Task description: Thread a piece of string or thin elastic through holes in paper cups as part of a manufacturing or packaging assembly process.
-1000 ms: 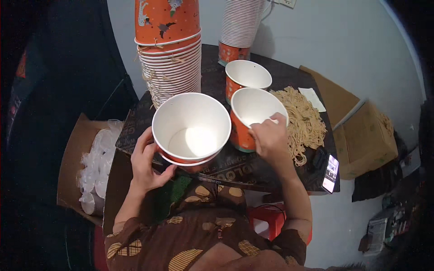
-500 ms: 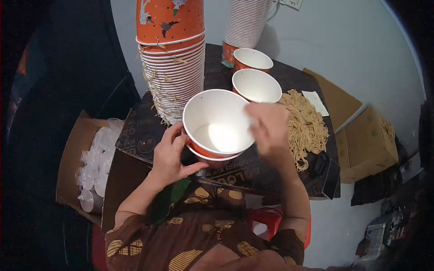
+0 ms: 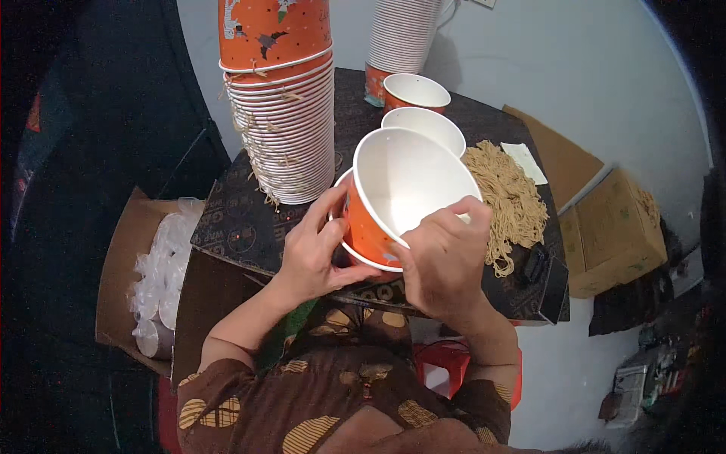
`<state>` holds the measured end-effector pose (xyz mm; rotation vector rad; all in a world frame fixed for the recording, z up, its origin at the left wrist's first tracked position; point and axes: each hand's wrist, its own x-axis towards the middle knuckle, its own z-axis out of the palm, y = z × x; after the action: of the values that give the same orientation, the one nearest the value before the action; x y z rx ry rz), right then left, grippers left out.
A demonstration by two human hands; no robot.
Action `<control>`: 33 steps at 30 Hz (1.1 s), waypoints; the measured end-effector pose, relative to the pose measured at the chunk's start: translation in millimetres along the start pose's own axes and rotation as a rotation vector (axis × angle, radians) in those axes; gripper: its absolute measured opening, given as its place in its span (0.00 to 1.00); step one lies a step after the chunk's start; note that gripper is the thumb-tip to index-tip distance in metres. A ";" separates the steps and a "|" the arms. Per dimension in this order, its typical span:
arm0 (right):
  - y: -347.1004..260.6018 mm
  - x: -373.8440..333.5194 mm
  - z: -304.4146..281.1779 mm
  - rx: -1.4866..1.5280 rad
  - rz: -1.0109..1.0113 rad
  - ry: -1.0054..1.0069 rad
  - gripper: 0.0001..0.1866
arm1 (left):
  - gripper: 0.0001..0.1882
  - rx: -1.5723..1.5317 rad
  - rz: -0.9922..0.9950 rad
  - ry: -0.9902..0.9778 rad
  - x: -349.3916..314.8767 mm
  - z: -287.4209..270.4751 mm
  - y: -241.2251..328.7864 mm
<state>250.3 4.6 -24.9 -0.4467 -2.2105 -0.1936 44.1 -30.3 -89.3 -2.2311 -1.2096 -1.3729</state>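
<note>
Clearly, in the head view the main thing is a round orange paper bucket with a white inside [image 3: 401, 174], tilted over the counter's near edge [image 3: 231, 212]. Its base sits within a second white-rimmed paper bucket [image 3: 370, 262], whose lip shows on the left and near sides. The right hand [image 3: 446, 257] is closed on the tilted bucket's near right rim, thumb outside and fingers over the lip. The left hand [image 3: 311, 246] cups the lower bucket from its left, thumb underneath.

The key relation is the lean: the upper bucket's axis runs from its base at lower left to its mouth at upper right — away from the left hand, with the right hand nearer the mouth.

Just beyond stand two more open buckets, a nearer one [image 3: 423, 129] and a farther one [image 3: 416, 91]; a heap of tan cord [image 3: 507, 200] lies toward the counter's right edge. A tall upturned stack of orange buckets [image 3: 287, 136] rises on the left — well within reach.
</note>
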 end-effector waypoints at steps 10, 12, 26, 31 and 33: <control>-6.9 -0.4 -40.6 -0.099 -0.005 0.194 0.09 | 0.40 -0.018 0.113 -0.049 -8.4 -15.0 6.2; -9.7 -2.6 -48.4 -0.092 0.017 0.218 0.08 | 0.42 -0.043 0.119 -0.042 -9.5 -15.2 7.6; -2.7 -47.3 -67.2 -0.464 0.183 0.712 0.28 | 0.42 -0.112 -0.047 -0.218 -20.2 3.8 12.3; 3.7 -58.9 -97.3 -0.632 0.288 0.736 0.15 | 0.34 -0.226 0.011 -0.315 -11.1 10.6 16.0; 0.1 -55.1 -106.0 -0.747 0.363 0.420 0.11 | 0.25 -0.212 -0.001 -0.303 -10.2 9.5 15.1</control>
<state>358.7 -39.6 -1.5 -1.0892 -1.5538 -0.8420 59.2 -39.4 -99.7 -2.6638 -1.2032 -1.2473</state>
